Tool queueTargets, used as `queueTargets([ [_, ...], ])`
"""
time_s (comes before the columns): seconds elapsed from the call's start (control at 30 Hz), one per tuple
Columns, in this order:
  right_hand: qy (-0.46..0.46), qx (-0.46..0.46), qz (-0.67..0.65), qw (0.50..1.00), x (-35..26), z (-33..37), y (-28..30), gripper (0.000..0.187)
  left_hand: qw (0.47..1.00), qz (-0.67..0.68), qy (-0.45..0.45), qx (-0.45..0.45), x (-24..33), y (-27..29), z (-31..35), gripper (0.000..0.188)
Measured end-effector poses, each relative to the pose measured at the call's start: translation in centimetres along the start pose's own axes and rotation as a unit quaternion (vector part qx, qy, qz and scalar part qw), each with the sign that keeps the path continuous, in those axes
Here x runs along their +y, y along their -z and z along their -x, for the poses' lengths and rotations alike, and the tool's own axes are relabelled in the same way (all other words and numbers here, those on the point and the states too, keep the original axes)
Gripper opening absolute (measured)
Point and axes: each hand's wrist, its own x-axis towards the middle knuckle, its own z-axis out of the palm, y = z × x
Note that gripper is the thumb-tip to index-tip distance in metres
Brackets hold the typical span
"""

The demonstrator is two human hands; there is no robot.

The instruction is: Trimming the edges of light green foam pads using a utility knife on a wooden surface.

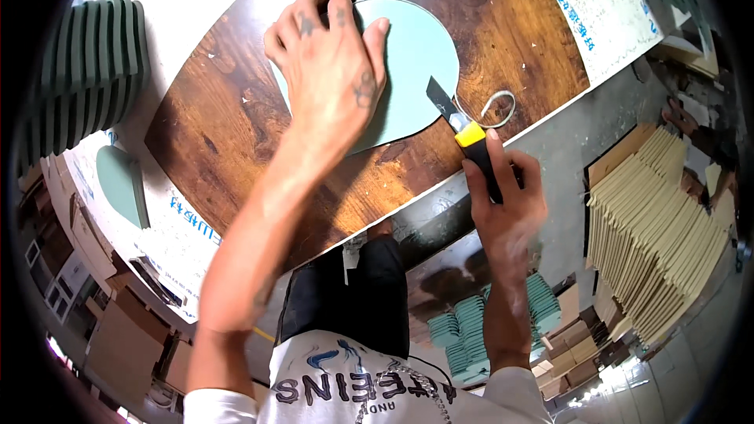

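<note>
Holding down pale green pad [420,47] on brown board [510,23] atop white counter [616,41] with left hand [330,71], unclenched, fingers [341,16] bent; grasping knife [472,135] in right hand [510,196], blade [441,98] over pad's edge, beside curled strip [513,100]. Possible faults: gouged edge from pad shift; cut fingers from blade slip.

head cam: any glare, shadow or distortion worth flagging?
Head view: white tabletop washed out at upper left; head view: left hand shadows part of the pale green panel; head view: fisheye bends the wood-grain board's edges, corners black; head view: utility knife looks reasonably sharp.
</note>
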Motion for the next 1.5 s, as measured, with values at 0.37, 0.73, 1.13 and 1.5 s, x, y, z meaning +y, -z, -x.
queueTargets([
  [0.37, 0.058, 0.041, -0.022, 0.997, 0.9, -3.2, -1.4, 0.043, 0.999, 0.025, -0.013, 0.042, -0.6, -0.2, 0.7, 0.037],
  [0.73, 0.132, -0.006, -0.003, 0.991, 3.3, -11.7, -0.9, 0.042, 0.994, 0.104, -0.016, 0.003, 0.4, 1.4, -1.6, 0.034],
  [1.13, -0.002, -0.029, 0.01, 1.0, 2.1, -5.6, 0.8, 0.049, 0.987, 0.017, 0.157, 0.022, 2.1, -0.9, -3.1, 0.059],
  [1.5, 0.079, -0.018, 0.009, 0.997, 3.5, -10.2, -0.1, 0.052, 0.989, 0.05, 0.137, 0.022, 1.7, -0.6, -3.2, 0.046],
])
